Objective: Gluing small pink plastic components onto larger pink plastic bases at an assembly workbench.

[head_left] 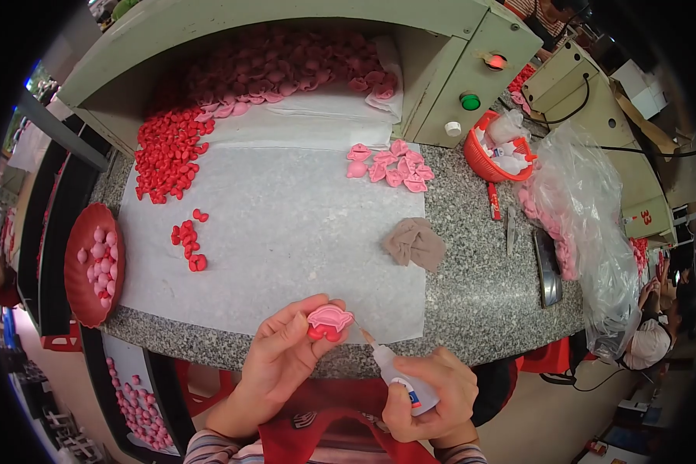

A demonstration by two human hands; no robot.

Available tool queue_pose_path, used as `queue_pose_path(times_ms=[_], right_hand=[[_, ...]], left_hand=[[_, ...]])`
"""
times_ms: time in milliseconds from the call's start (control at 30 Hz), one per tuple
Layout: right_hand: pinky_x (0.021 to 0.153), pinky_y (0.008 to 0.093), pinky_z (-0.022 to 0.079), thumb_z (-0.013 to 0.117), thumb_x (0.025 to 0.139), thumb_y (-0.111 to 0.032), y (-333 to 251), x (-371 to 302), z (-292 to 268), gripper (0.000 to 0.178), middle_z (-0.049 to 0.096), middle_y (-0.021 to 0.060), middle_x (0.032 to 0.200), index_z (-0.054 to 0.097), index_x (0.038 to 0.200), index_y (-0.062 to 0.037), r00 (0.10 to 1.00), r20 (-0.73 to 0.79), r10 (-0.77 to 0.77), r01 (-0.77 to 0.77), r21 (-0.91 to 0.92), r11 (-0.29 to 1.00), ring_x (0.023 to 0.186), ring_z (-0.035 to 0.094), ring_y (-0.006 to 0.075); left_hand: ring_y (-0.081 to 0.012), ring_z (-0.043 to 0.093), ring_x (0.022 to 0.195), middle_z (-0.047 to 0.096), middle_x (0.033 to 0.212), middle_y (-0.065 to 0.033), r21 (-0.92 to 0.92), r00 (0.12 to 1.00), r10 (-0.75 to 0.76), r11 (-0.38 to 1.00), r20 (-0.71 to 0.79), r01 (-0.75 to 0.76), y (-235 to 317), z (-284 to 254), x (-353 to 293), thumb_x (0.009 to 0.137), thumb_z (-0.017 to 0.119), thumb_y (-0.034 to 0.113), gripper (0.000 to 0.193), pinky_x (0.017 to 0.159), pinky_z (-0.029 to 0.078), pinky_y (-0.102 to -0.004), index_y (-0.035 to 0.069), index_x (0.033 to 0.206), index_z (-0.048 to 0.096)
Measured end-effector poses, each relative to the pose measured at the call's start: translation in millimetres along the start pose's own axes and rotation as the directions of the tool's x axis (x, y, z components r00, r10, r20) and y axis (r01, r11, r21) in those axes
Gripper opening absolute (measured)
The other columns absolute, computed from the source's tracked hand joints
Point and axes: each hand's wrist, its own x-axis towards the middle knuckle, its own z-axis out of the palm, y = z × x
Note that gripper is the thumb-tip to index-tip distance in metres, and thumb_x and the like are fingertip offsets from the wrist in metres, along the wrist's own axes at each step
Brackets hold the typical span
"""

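Note:
Near the front edge of the bench, my left hand [286, 348] pinches a small pink piece [330, 315] with a red part [326, 332] against its lower side. My right hand [433, 394] grips a small white squeeze bottle [404, 379] with a thin nozzle. The bottle tilts up and left, its tip close to the pink piece; I cannot tell whether they touch. Beyond my hands lie a small group of red pieces [185, 241] on white paper [286, 224], a crumpled grey-brown cloth [414, 244] and several pink shell-like pieces [394, 166].
A pale green cabinet [448, 93] at the back holds a heap of pink pieces [278, 66]; red pieces [170, 151] pile beside it. Left stands a red basket [77, 263]. To the right are an orange basket [479, 158], tweezers [510, 230], a phone [547, 267] and a plastic bag [588, 209].

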Motion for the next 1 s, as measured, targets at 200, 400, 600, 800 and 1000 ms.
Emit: queue_pose_path(times_ms=[200,400,600,800,1000], right_hand=[[0.037,0.0228,0.035,0.062,0.060,-0.002,0.8,0.7,2.5,0.031,0.059,0.0063,0.062,0.057,0.090,0.0010,1.000,0.002,-0.026,0.026,-0.012,1.000,0.039,0.044,0.0140],[0.038,0.0237,0.035,0.059,0.061,-0.002,-2.1,0.8,1.7,0.027,0.059,0.0085,0.062,0.056,0.088,0.0018,1.000,0.008,-0.018,0.018,0.000,1.000,0.040,0.044,0.0149],[0.039,0.0246,0.035,0.056,0.062,-0.003,-4.2,1.4,3.8,0.024,0.058,0.0099,0.062,0.055,0.086,0.0021,1.000,0.014,0.003,-0.003,-0.003,1.000,0.041,0.043,0.0159],[0.039,0.0242,0.036,0.056,0.060,-0.003,-3.5,1.7,5.9,0.026,0.058,0.0096,0.062,0.056,0.086,0.0015,1.000,0.028,-0.002,0.002,-0.010,1.000,0.041,0.044,0.0160],[0.039,0.0243,0.036,0.057,0.058,-0.003,-7.3,4.5,6.5,0.025,0.058,0.0073,0.060,0.058,0.083,-0.0002,0.995,0.100,-0.004,0.006,-0.026,1.000,0.040,0.045,0.0163]], left_hand=[[-0.0347,0.050,0.108,0.049,0.116,-0.0214,0.000,1.000,0.002,1.000,-0.006,-0.002,1.2,0.0,-0.9,0.086,0.053,0.015,0.035,0.090,0.046,-0.0415,-0.002,0.115,0.049],[-0.0344,0.050,0.108,0.050,0.115,-0.0210,-0.002,1.000,0.004,1.000,-0.012,-0.004,1.7,2.0,-0.4,0.086,0.054,0.015,0.034,0.090,0.046,-0.0410,-0.002,0.115,0.049],[-0.0342,0.051,0.108,0.050,0.116,-0.0205,-0.008,1.000,0.006,1.000,-0.025,-0.006,1.4,1.6,-0.5,0.086,0.054,0.015,0.034,0.090,0.046,-0.0410,-0.002,0.115,0.049],[-0.0334,0.051,0.108,0.049,0.116,-0.0204,0.001,1.000,0.024,1.000,-0.016,-0.024,1.1,-0.2,-1.3,0.086,0.054,0.015,0.034,0.090,0.046,-0.0408,-0.002,0.115,0.049],[-0.0324,0.051,0.108,0.049,0.117,-0.0205,0.033,0.998,0.056,0.998,0.001,-0.056,1.7,-0.5,-1.0,0.086,0.053,0.014,0.034,0.091,0.046,-0.0400,-0.002,0.115,0.049]])
